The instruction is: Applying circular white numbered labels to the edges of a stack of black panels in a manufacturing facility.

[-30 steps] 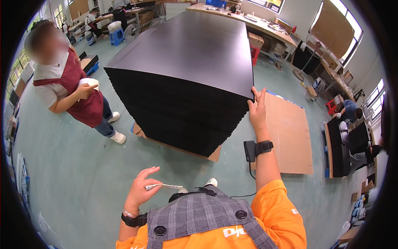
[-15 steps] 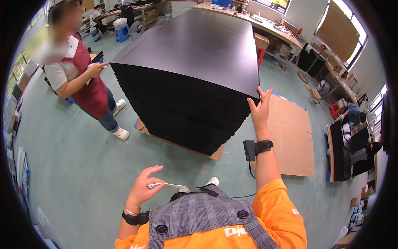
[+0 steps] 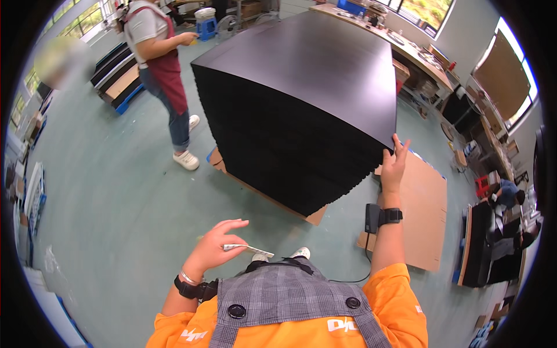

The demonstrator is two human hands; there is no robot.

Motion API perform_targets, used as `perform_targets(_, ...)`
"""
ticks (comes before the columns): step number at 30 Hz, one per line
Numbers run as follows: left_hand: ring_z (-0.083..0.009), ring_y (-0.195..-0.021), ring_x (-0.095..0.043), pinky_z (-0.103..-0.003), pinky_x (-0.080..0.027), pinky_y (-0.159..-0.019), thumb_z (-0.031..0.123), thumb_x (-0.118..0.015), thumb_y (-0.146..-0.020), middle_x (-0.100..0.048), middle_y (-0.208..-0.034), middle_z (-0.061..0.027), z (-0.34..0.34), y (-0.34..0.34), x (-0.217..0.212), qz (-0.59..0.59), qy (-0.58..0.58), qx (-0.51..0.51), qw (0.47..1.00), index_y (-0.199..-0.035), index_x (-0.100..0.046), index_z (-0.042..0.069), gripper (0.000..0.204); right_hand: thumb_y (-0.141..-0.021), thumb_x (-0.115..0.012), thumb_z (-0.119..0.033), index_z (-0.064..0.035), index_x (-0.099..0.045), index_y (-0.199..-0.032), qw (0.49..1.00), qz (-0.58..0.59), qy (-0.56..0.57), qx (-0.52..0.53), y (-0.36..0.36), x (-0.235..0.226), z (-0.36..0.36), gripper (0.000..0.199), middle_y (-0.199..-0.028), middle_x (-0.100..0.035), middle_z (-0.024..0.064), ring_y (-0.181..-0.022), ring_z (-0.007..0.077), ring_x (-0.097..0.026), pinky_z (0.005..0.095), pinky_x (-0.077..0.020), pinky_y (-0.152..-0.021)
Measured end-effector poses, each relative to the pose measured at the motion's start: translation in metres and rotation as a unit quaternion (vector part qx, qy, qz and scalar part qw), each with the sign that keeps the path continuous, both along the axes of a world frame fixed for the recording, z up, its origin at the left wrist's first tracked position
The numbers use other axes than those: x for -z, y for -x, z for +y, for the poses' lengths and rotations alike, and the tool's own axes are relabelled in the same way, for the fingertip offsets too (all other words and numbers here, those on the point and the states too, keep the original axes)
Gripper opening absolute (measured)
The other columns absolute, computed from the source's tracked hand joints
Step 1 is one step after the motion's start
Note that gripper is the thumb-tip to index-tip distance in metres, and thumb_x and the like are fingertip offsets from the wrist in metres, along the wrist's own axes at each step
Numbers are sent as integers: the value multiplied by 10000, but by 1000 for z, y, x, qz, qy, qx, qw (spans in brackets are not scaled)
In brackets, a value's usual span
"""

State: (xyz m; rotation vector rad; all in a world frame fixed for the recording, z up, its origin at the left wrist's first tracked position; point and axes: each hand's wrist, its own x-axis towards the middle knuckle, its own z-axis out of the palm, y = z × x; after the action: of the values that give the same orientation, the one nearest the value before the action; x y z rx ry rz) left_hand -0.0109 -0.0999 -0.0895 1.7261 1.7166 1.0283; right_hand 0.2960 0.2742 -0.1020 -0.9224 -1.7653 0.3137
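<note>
A tall stack of black sheets [image 3: 301, 133] stands before me, its smooth top sheet catching the light. My right hand [image 3: 395, 163] is at the near right corner of the stack, fingers stretched and spread, touching the edge. Low on the left, my left hand [image 3: 217, 248] pinches a thin white strip [image 3: 248, 249] between thumb and fingers. The strip is held over my lap side, apart from the stack; whether it is a tape or paper I cannot tell.
Beneath the stack lies cardboard [image 3: 316, 216]; a flat cardboard sheet [image 3: 420, 214] covers floor to its right. A co-worker in a red apron [image 3: 170, 84] stands far left, near a low pile of boards [image 3: 119, 78]. A workbench [image 3: 377, 29] runs behind. Other people work far right beside black panels [image 3: 480, 243].
My view has swung left, so the stack sits further right. The co-worker's hand has left the stack's far left corner. My right hand stays at the near corner; my left still holds the strip.
</note>
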Motion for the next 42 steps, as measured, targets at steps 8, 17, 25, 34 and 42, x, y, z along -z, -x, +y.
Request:
perform_targets(8, -269, -1144, -521, -363, -451, -927, 157, -703, -756, -584, -1230, -54, -3, 2, 8, -9, -12, -1, 1000, -813, -707, 97, 83, -851, -434, 40, 80, -73, -1430, 990, 54, 92, -97, -17, 1, 6, 684, -1374, -446, 154, -1323, 264, -356, 369, -198, -1113)
perform_targets(17, -275, -1172, -508, -373, -422, -965, 113, -685, -746, -585, -1233, -65, -9, 2, 20, -38, -21, 2, 999, -817, -702, 104, 74, -878, -610, -94, 69, -78, -1434, 995, 88, 54, 7, 20, -6, -10, 787, -1350, -464, 165, -1288, 277, -402, 359, -275, -1080)
perform_targets(25, -268, -1137, -524, -369, -438, -940, 157, -694, -758, -586, -1226, -59, -4, 6, 22, -12, -18, 6, 1000, -812, -706, 112, 72, -869, -581, -48, 82, -112, -1425, 998, 58, 37, -7, 6, 1, -3, 738, -1336, -487, 144, -1284, 278, -406, 360, -258, -1087)
perform_targets(34, -262, -1132, -539, -361, -449, -929, 128, -711, -739, -603, -1203, -72, 1, 3, 14, -12, -9, 14, 1000, -817, -713, 100, 83, -888, -477, -5, 46, -45, -1444, 991, 58, 73, -98, -8, -4, 0, 706, -1417, -401, 130, -1349, 270, -317, 337, -232, -1100)
perform_targets(42, -253, -1125, -531, -357, -443, -933, 164, -698, -765, -596, -1213, -53, 6, -4, 15, -18, 6, 34, 999, -842, -711, 97, 103, -833, -654, -171, 64, -108, -1430, 1000, 1, 2, 17, -3, 1, -2, 842, -1340, -493, 125, -1315, 276, -371, 350, -238, -1102)
